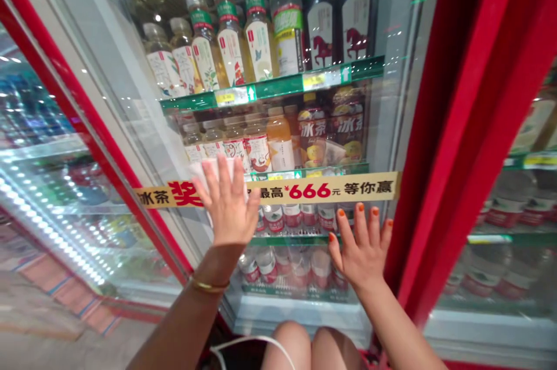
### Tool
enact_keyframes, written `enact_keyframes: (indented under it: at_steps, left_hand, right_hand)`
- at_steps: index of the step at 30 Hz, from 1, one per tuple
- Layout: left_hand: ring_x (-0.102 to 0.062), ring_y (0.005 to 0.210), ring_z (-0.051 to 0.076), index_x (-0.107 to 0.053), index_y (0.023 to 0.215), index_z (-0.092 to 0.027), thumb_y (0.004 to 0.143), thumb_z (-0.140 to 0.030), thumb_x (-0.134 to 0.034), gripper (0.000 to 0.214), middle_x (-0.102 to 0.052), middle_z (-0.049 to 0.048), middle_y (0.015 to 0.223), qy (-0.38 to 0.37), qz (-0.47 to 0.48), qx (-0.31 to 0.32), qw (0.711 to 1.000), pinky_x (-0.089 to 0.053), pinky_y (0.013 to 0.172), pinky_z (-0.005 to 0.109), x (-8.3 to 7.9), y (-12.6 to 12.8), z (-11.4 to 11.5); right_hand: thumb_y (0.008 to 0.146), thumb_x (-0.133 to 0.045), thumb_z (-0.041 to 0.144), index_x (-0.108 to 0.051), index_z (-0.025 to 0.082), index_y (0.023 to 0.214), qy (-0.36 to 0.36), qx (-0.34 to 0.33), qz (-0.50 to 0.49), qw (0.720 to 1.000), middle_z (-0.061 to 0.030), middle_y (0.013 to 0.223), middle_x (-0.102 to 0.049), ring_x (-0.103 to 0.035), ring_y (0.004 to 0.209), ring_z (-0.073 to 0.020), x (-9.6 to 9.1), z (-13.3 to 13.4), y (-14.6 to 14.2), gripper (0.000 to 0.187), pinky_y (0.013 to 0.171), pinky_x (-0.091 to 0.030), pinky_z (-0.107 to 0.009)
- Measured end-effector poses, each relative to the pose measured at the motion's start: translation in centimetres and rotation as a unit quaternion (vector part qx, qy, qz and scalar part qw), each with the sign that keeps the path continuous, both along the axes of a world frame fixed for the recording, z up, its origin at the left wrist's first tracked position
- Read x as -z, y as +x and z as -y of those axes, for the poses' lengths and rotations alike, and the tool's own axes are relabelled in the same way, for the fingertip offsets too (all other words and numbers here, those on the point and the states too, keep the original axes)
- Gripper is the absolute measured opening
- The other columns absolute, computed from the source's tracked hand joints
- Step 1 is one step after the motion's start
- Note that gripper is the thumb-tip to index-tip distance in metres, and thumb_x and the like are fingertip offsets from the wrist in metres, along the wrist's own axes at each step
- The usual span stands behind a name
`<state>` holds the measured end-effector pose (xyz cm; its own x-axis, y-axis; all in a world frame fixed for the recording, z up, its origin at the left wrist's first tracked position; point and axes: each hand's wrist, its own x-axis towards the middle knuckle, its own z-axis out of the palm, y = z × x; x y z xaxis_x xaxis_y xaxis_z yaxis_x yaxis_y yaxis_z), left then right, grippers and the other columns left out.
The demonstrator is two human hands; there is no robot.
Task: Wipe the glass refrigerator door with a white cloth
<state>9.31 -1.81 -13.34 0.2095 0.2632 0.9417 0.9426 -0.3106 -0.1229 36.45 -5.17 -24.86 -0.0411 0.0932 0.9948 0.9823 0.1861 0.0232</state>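
Observation:
My left hand [232,207] presses a thin white cloth [198,169] flat against the glass door [385,126] of a drinks cooler. Its fingers are spread over the cloth, which shows past the fingertips and between the fingers; whether it is fabric or tissue is unclear. To the right, my right hand [363,248] lies on the same glass with fingers apart and nothing in it. Its fingertips are just under a yellow promotional strip [319,189] that crosses the door. My left hand covers part of that strip.
Behind the glass, bottled drinks [259,39] stand on several shelves. A red door frame [452,126] runs along the right, with another cooler beyond it. On the left is a lit cooler [82,184]. My knees [300,347] and a white cord [256,337] are close below.

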Motion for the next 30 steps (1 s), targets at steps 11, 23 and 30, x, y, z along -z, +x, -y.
enact_keyframes:
  at_steps: [11, 23, 30]
  left_hand:
    - [-0.005, 0.178, 0.032, -0.036, 0.176, -0.035, 0.107, -0.043, -0.061, 0.073, -0.039, 0.0043, 0.182, 0.005, -0.116, 0.006, 0.993, 0.003, 0.144, 0.07, 2.9, 1.1, 1.0]
    - [0.002, 0.178, 0.025, -0.058, 0.163, -0.038, 0.102, -0.037, -0.068, 0.062, -0.048, -0.0038, 0.176, 0.0, -0.202, 0.069, 0.977, 0.008, 0.146, 0.062, 6.4, 3.5, 1.9]
    - [-0.021, 0.176, 0.024, -0.052, 0.161, -0.057, 0.1, -0.066, -0.062, 0.063, -0.051, -0.0127, 0.174, -0.137, -0.121, 0.086, 0.979, 0.006, 0.146, 0.055, 6.7, 5.9, 1.3]
  right_hand:
    - [0.1, -0.054, 0.027, -0.022, 0.027, 0.181, 0.025, -0.055, -0.002, 0.998, -0.0056, 0.187, -0.022, -0.019, 0.176, -0.0297, 0.4, -0.2, 0.3, 0.087, 0.143, -0.018, -0.06]
    - [0.111, -0.037, 0.039, -0.017, 0.023, 0.181, 0.032, -0.102, 0.004, 0.994, -0.0056, 0.188, -0.022, -0.021, 0.175, -0.0296, 0.0, 0.0, 0.6, 0.075, 0.144, -0.016, -0.057]
    - [0.103, -0.049, 0.027, -0.026, 0.025, 0.18, 0.024, -0.084, 0.0, 0.996, -0.0087, 0.185, -0.033, -0.023, 0.175, -0.0304, 0.8, 0.1, 1.1, 0.081, 0.142, -0.02, -0.06]
